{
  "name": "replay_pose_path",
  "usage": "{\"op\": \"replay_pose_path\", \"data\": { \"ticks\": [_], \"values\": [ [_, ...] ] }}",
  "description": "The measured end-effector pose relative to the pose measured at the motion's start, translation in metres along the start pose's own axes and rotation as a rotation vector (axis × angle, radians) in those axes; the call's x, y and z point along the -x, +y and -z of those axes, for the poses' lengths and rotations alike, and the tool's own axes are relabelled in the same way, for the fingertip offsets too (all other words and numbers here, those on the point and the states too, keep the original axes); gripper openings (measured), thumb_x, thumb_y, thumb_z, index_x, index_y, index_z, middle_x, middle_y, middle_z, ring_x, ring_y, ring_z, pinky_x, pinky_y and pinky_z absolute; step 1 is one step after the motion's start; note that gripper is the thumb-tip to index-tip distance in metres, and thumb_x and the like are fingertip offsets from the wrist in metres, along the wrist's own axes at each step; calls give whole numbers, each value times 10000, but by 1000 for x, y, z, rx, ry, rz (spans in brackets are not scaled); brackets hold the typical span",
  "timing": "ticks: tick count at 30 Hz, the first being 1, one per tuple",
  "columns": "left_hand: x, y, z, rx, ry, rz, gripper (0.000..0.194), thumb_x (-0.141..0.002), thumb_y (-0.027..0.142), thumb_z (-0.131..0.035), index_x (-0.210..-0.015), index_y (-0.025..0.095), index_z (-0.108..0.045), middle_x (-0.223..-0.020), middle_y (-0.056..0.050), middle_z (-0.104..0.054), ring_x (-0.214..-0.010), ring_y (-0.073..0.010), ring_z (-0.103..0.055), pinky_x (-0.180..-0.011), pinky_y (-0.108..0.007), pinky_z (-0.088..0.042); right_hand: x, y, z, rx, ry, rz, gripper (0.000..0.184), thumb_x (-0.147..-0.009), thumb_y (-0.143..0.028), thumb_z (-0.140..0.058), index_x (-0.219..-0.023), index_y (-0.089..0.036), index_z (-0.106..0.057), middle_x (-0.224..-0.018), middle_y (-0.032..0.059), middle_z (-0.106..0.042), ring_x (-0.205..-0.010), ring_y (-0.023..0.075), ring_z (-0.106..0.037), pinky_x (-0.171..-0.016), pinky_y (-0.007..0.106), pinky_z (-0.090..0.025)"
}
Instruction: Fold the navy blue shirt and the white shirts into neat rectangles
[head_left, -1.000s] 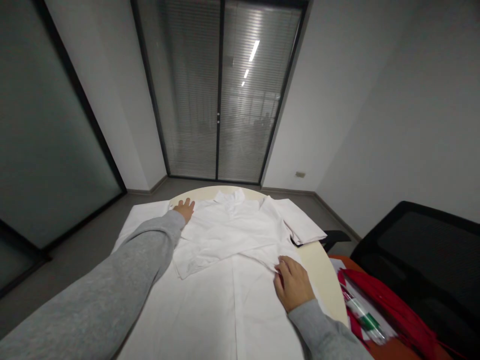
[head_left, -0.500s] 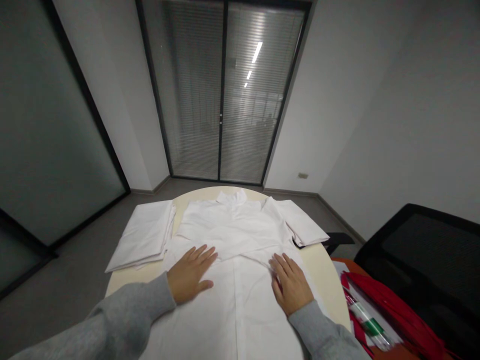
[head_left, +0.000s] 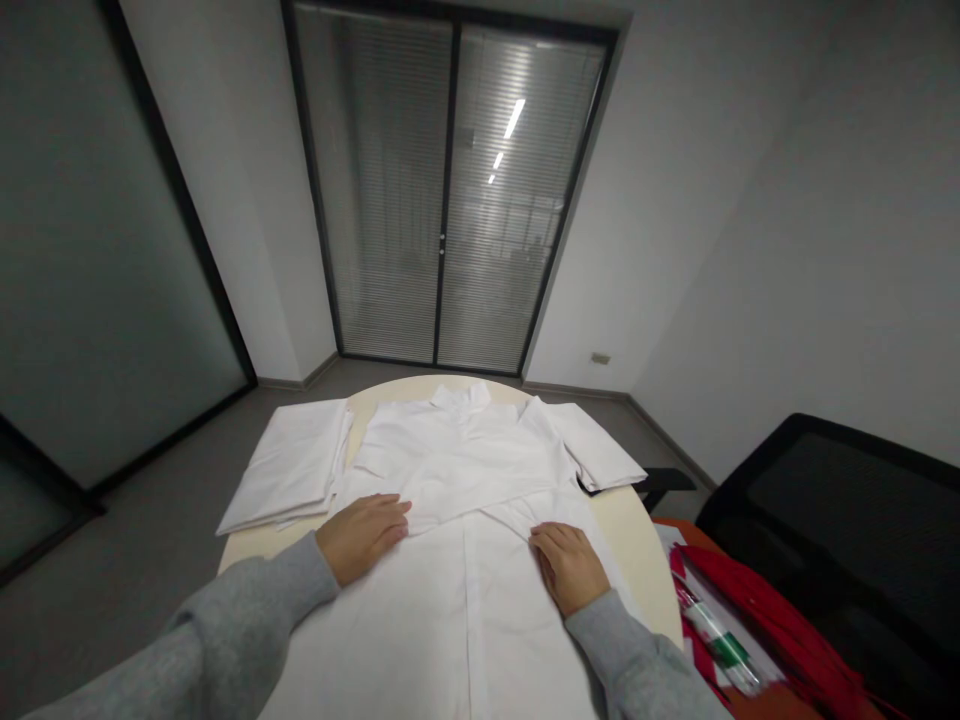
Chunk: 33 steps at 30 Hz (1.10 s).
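Note:
A white long-sleeved shirt (head_left: 420,620) is spread over the round table, its collar at the far end and its sleeves folded across the middle. My left hand (head_left: 365,535) rests on the left part of the shirt, fingers stretched toward the centre and thumb hidden beneath. On the right part, near the end of a crossed sleeve, my right hand (head_left: 571,565) has its fingers curled down onto the cloth, with the thumb tucked close under them. Grey sleeves cover both my wrists.
Folded white cloth (head_left: 292,465) lies at the table's left edge, and another folded white piece (head_left: 596,445) at the far right. The pale round table (head_left: 645,560) has a black chair (head_left: 840,530) to its right, where red items (head_left: 772,620) and a clear package (head_left: 720,635) lie.
Both hands have slid slightly. The left fingers have drawn together and its thumb has gone out of sight. The right fingers have bent inward on the cloth. The view has shifted a little.

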<state>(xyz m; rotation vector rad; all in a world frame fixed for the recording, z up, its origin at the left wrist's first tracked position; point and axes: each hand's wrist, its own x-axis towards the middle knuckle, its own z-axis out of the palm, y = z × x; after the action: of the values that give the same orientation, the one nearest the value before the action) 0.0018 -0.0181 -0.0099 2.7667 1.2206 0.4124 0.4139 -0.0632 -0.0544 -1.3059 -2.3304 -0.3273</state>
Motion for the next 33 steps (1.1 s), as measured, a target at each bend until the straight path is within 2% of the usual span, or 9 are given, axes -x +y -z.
{"op": "replay_pose_path", "data": {
  "ticks": [3, 5, 8, 12, 18, 21, 29, 31, 33],
  "values": [
    [-28, -11, 8, 26, 39, 133, 440, -1087, 398, -373, -1387, 212, -636, -1495, -76, -612, -1398, -218, -545, -1205, -389, -410, -5, -8, 6, -62, 1, 59, 343, -948, -77, -492, -1197, -204, -690, -1237, 102, -735, -1137, 244, -652, -969, 406, -500],
    [-50, -20, 10, -65, -2, 272, 484, -1076, 398, -395, -1471, 163, -547, -1534, -134, -561, -1412, -248, -523, -1181, -392, -421, -8, -13, 9, -72, -8, 100, 441, -940, -86, -493, -1345, -195, -627, -1367, 113, -676, -1244, 256, -600, -1039, 428, -466],
    [-65, -30, 10, -195, -100, 365, 377, -1019, 202, -444, -1343, 132, -623, -1386, -185, -641, -1289, -293, -596, -1060, -414, -485, -12, -20, 17, -23, -74, 54, 456, -969, -136, -507, -1412, -204, -588, -1382, 98, -673, -1259, 266, -585, -1064, 436, -429],
    [-54, -35, 13, -248, -125, 323, 366, -920, 21, -421, -1108, 163, -701, -1189, -173, -682, -1138, -317, -616, -952, -469, -482, -31, -31, 30, 91, -197, -61, 315, -1005, -209, -551, -1300, -240, -657, -1207, 72, -743, -1096, 257, -634, -989, 422, -406],
    [-51, -37, 25, -348, -118, 253, 342, -989, 113, -399, -1031, 174, -733, -1106, -175, -699, -1099, -343, -588, -911, -504, -429, -70, -50, 20, 201, -198, -8, 214, -1010, -189, -550, -1146, -229, -711, -1034, 86, -730, -987, 262, -592, -908, 421, -369],
    [-54, -43, 29, -356, -135, 233, 309, -993, 138, -438, -1003, 174, -745, -1074, -173, -707, -1105, -329, -586, -919, -478, -421, -73, -50, 10, 194, -174, 1, 194, -997, -149, -547, -1022, -224, -724, -986, 74, -714, -967, 257, -568, -920, 427, -359],
    [-56, -60, 46, -324, -210, 212, 293, -952, 135, -500, -856, 188, -772, -1026, -164, -727, -1095, -328, -602, -890, -459, -472, -67, -48, 7, -69, -150, 112, 166, -987, -168, -550, -1025, -213, -705, -1046, 57, -692, -1004, 228, -547, -925, 370, -396],
    [-65, -52, 44, -322, -191, 229, 290, -976, 180, -489, -967, 174, -778, -1133, -171, -723, -1127, -332, -610, -904, -463, -488, -67, -51, 9, -119, -150, 75, 155, -970, -180, -558, -1027, -208, -699, -1065, 62, -693, -1020, 230, -555, -932, 370, -409],
    [-76, -38, 33, -276, -122, 224, 355, -1026, 305, -472, -1243, 169, -717, -1373, -162, -655, -1276, -327, -565, -1010, -471, -469, -67, -53, 9, -149, -144, 42, 143, -965, -206, -566, -1020, -210, -699, -1074, 64, -698, -1026, 230, -570, -932, 371, -426]
  ]
}}
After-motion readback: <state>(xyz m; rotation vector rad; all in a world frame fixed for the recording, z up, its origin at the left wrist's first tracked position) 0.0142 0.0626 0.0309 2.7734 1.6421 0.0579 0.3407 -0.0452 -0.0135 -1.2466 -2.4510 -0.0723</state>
